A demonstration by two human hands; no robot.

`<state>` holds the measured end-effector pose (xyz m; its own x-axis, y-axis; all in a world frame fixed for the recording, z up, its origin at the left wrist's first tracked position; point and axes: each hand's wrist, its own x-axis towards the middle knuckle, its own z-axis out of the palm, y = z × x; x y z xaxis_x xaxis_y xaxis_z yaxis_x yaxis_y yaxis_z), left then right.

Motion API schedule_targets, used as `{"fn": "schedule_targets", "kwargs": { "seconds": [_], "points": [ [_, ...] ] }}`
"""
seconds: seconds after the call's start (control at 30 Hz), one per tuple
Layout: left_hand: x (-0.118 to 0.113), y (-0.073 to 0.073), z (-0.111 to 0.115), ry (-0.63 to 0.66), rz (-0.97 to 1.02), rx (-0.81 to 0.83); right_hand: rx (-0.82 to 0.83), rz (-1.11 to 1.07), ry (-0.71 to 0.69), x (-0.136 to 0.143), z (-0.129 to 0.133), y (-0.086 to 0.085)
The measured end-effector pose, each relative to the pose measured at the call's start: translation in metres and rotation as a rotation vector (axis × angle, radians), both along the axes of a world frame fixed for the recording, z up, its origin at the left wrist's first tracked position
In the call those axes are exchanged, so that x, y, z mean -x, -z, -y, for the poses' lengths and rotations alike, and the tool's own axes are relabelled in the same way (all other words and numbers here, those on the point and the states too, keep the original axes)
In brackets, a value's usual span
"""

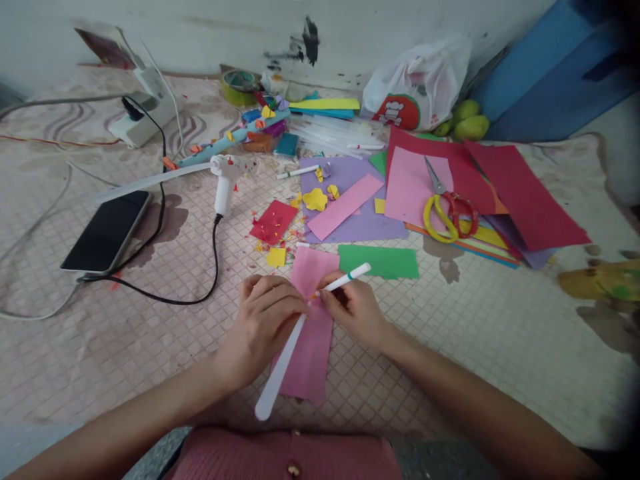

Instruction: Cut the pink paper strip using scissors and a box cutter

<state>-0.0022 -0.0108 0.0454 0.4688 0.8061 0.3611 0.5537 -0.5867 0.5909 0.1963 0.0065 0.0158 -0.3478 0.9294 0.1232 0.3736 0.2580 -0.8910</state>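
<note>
My left hand is closed around the upper end of a white glue stick, which slants down toward me. My right hand pinches a white felt-tip pen with a green band. The two fingertips nearly meet over a pink paper strip that lies lengthwise on the table. A tiny orange-yellow bit shows between them, too small to name. Just beyond my right hand lies a green paper strip. Small yellow and red paper pieces, among them a red square, are scattered past my left hand.
A white glue gun with a black cord stands left, near a phone. Scissors rest on coloured sheets at right. A purple sheet, a plastic bag and green fruit are farther back.
</note>
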Motion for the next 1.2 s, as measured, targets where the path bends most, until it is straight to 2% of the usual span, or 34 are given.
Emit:
{"fn": "schedule_targets", "kwargs": {
  "seconds": [0.27, 0.5, 0.8, 1.2],
  "points": [
    [-0.005, -0.009, -0.016, 0.065, -0.051, 0.072, 0.042, 0.019, -0.024, 0.001, -0.002, 0.000],
    [-0.009, -0.015, -0.021, 0.066, -0.057, 0.152, 0.063, 0.015, -0.057, 0.003, -0.008, -0.001],
    [-0.008, -0.013, -0.029, 0.030, -0.118, 0.139, 0.011, 0.039, -0.047, 0.001, -0.008, -0.002],
    [-0.009, -0.012, -0.031, 0.046, -0.084, 0.171, -0.029, 0.049, -0.025, -0.002, -0.002, 0.002]
  ]
}}
